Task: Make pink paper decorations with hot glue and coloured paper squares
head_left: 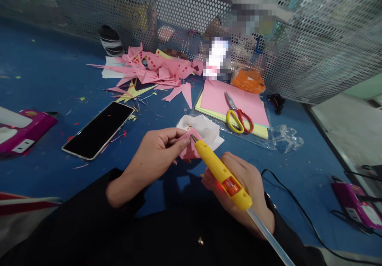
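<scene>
My left hand (156,148) pinches a small folded pink paper piece (191,148) just above the blue table. My right hand (243,192) is wrapped round a yellow hot glue gun (221,172), with a clear glue stick (268,236) sticking out of its back. The gun's metal tip touches the top of the pink piece. A crumpled white paper (205,129) lies right behind the pink piece.
A dark phone (98,130) lies at the left. Pink paper scraps (155,69) pile up at the back. Scissors with yellow and red handles (238,117) rest on pink sheets (238,99). Magenta devices (20,131) (355,204) sit at both sides. A black cord (298,210) runs right. A perforated metal screen (313,39) stands behind.
</scene>
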Demonstrator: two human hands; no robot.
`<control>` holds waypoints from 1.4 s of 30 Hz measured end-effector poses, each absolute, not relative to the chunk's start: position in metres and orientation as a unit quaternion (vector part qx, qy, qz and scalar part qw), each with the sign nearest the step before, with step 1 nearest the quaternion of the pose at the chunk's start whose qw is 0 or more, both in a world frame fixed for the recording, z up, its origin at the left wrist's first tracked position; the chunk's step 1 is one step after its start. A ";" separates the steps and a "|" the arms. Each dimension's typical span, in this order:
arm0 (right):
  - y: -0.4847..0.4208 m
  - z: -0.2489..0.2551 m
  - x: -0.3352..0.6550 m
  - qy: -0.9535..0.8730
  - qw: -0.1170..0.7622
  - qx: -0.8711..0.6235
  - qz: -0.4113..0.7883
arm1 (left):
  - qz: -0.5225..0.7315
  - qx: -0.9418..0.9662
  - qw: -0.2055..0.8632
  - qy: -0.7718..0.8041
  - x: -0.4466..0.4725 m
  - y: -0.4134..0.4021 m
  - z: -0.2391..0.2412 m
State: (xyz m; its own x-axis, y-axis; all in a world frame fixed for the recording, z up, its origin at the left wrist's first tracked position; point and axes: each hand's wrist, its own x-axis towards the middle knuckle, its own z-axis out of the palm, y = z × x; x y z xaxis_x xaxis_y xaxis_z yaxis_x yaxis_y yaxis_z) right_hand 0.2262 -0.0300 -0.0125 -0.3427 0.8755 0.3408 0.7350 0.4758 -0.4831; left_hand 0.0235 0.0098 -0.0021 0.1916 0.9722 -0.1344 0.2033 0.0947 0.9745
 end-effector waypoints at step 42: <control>-0.031 -0.005 0.228 -0.775 0.307 -0.536 0.133 | 0.382 0.573 0.464 0.558 0.023 0.008 -0.001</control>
State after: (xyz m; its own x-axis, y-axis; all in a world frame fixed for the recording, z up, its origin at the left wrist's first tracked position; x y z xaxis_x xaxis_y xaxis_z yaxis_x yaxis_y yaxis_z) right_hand 0.2279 -0.0306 -0.0048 -0.2375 0.9121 0.3341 0.7491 0.3910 -0.5349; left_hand 0.0233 0.0079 -0.0014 0.0864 0.9930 -0.0799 0.2848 0.0523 0.9572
